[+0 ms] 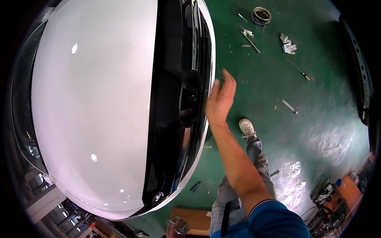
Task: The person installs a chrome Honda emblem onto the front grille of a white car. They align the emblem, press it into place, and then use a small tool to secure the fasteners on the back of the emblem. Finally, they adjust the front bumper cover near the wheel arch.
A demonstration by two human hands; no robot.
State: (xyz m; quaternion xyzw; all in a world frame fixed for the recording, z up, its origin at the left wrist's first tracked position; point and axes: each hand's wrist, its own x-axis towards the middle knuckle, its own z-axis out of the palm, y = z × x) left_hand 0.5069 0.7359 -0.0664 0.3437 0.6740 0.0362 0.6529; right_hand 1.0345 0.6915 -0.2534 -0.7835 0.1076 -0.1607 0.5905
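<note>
My right hand [221, 101] reaches forward along the curved front edge of the white car [95, 79]. Its fingers are stretched out and nothing shows in them; whether it touches the bumper [214, 51] I cannot tell. Beside it is the dark open front of the car, with black grille parts [194, 97]. Low at the bottom edge, my left hand [171, 233] shows only in part, closed around a clear, see-through plastic-looking piece [179, 226].
Green floor spreads to the right. On it lie a screwdriver [301, 70], a work glove [289, 44], a metal tool [289, 106], a long rod [251, 41] and pliers [195, 186]. A bucket [261, 16] stands farther off. A cardboard box [194, 218] sits near my legs; orange clutter [349, 190] is at lower right.
</note>
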